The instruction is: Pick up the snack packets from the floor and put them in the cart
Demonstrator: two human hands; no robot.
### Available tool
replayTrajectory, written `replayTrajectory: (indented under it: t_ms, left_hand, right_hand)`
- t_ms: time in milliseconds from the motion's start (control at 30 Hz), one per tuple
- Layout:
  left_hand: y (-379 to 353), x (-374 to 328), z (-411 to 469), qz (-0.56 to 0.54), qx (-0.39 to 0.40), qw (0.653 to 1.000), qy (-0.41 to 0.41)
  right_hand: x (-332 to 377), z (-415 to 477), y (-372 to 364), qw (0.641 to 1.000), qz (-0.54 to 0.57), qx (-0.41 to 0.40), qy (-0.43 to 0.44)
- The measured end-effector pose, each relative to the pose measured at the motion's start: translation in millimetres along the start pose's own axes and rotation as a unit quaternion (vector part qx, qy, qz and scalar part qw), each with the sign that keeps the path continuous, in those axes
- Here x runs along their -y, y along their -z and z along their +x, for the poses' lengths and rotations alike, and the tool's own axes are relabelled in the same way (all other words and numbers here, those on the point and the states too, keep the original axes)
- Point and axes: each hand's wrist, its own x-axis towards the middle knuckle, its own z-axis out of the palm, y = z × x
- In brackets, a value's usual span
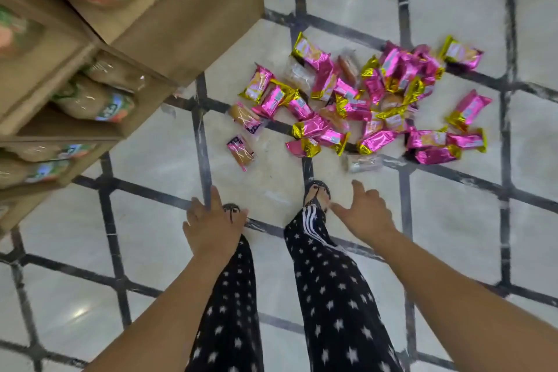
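Pale tiled floor (453, 220) w/ dark grid lines; snack packets (356, 106) lie scattered on it, both hands empty.
Brown wooden shelf unit (187, 18) at upper left, blurred bagged goods (90, 100) in its compartments. Black star-print trousers (329, 296) at bottom centre, sandalled feet (317, 195) on the tiles. Packets: pink-and-gold foil, heaped and overlapping, centre-right of view, ahead of the feet. Two clear-wrapped buns (241, 149) lie apart at the heap's left edge, nearer the shelf unit. Left hand (211, 226) hangs above the left foot, fingers loosely spread, nothing held. Right hand (367, 214) just beside the right foot, fingers relaxed, slightly curled, thumb out, nothing held. Neither hand touches a packet.
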Motion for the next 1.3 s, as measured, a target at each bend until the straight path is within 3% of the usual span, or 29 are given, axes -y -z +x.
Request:
replayTrajectory:
  t_ms: [133, 333, 533, 800, 900, 1167, 1300]
  left_hand:
    - [-38.0, -34.2, 76.7, -0.032, -0.019, 0.999, 0.007]
    - [-70.4, -59.0, 180.7, 0.090, -0.050, 0.993, -0.064]
    - [-106.9, -64.7, 259.1, 0.100, -0.066, 0.991, -0.064]
    - [-129.2, -51.2, 287.7, 0.107, -0.038, 0.992, -0.058]
    - [-131.3, -46.6, 291.9, 0.107, -0.039, 0.991, -0.065]
    - [-163.0, -40.3, 336.2, 0.035, -0.034, 0.998, -0.028]
    - [-185.5, -48.6, 352.4, -0.045, -0.083, 0.995, -0.025]
  right_hand:
    - [9.0, 102.3, -15.0, 1.000, -0.005, -0.009, 0.026]
    - [34.2, 226.0, -65.9, 0.993, 0.103, -0.048, 0.017]
    - [53.9, 310.3, -111.1, 0.993, 0.101, -0.062, -0.009]
    - [66.0, 262.8, -184.7, 0.988, 0.086, -0.116, 0.048]
    - [71.4, 248.5, -199.4, 0.993, 0.050, -0.106, 0.009]
    - [90.0, 285.7, -243.0, 0.994, 0.084, -0.028, -0.060]
    - [100.6, 297.4, -274.4, 0.981, 0.160, -0.071, -0.081]
